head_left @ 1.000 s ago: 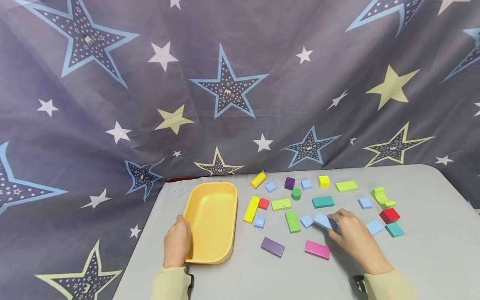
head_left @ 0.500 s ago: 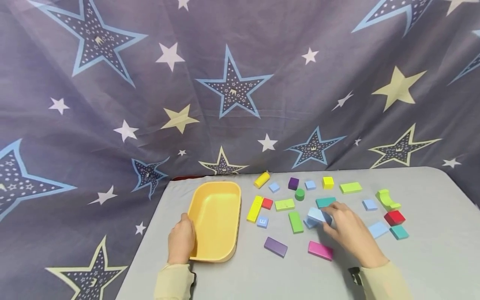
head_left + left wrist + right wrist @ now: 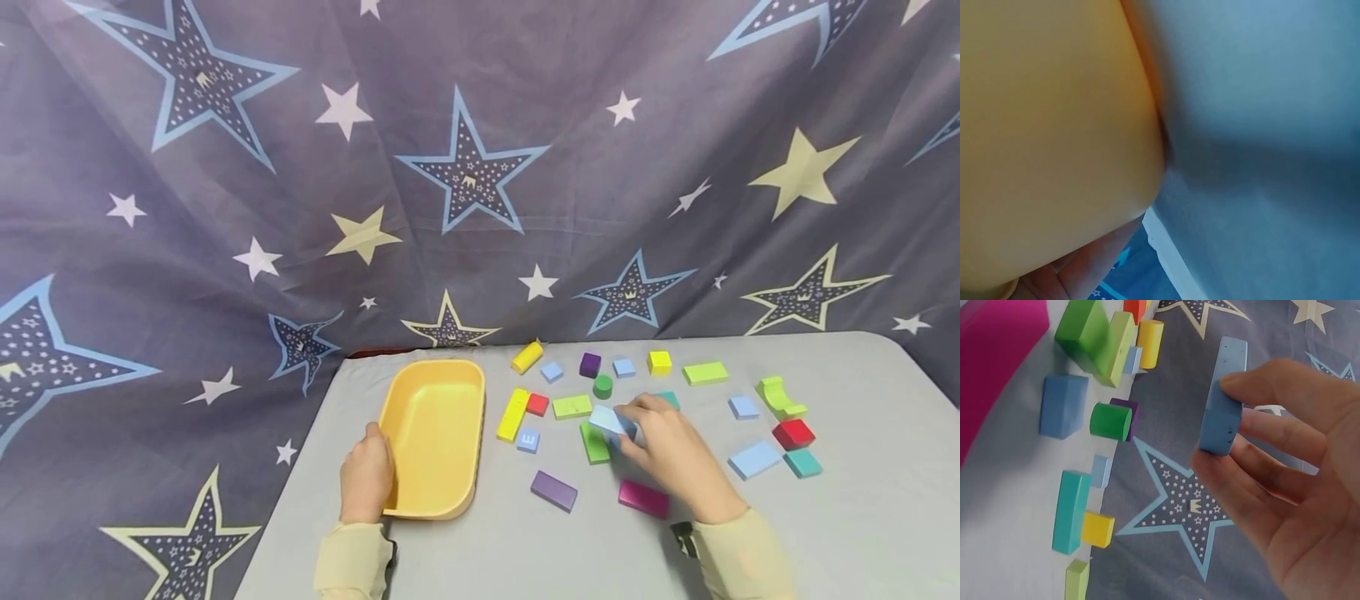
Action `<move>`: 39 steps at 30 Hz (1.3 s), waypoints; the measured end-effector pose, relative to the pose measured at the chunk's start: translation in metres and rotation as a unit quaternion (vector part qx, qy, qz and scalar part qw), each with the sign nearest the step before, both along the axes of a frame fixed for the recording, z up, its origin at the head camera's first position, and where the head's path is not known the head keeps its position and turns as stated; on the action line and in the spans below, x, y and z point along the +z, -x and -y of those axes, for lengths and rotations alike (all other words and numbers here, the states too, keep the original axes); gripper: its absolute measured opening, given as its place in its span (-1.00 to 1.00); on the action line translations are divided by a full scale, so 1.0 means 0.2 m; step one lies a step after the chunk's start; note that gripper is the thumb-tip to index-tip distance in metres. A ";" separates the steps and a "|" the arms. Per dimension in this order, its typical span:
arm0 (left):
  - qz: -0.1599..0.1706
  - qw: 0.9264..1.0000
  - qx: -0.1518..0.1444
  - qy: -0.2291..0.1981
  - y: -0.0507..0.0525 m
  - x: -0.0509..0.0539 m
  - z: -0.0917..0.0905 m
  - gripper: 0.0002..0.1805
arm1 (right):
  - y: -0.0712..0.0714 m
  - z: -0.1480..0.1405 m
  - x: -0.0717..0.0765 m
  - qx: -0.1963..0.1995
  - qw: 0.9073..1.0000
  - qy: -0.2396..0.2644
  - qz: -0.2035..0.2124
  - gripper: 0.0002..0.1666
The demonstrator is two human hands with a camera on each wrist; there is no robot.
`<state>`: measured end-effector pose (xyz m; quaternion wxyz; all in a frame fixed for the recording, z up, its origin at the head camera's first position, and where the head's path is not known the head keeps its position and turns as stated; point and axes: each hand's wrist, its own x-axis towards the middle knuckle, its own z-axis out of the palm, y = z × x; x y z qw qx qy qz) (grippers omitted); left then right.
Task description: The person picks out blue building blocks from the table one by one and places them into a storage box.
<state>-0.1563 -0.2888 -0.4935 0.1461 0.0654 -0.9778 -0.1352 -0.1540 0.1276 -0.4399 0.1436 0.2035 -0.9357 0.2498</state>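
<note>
A light blue rectangular block (image 3: 1225, 394) is pinched between the thumb and fingers of my right hand (image 3: 670, 450), raised off the table. In the head view that block hangs beside the green block (image 3: 595, 442) and partly hides a smaller blue block behind it. My left hand (image 3: 367, 477) grips the left rim of a yellow tray (image 3: 431, 442), which holds nothing. The left wrist view is mostly filled by the tray's wall (image 3: 1060, 137), with fingers showing under its edge. Nearest below my right hand lies a magenta block (image 3: 643, 499).
Several coloured blocks are spread over the grey table (image 3: 525, 558), among them a purple block (image 3: 554, 491), a yellow bar (image 3: 513, 415), a green cylinder (image 3: 603, 386) and a red block (image 3: 794, 434). A starred curtain (image 3: 480, 250) hangs along the back edge.
My right hand has lifted the blue block and carried it leftward, toward the tray. My left hand keeps its grip on the tray. The head view has shifted slightly.
</note>
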 end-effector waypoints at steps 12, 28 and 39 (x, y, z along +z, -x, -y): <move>0.001 1.000 0.014 -0.004 0.00 0.01 -0.01 -0.83 | 0.02 0.09 0.02 0.012 1.000 0.008 -0.002 -0.61; 0.003 1.000 0.020 0.000 0.00 0.03 -0.01 -0.82 | 0.04 0.26 0.06 0.030 0.999 -0.009 0.021 -0.58; -0.031 0.999 0.007 0.007 -0.01 0.00 0.00 -0.86 | 0.03 0.35 0.07 0.064 0.998 -0.010 -0.001 -0.59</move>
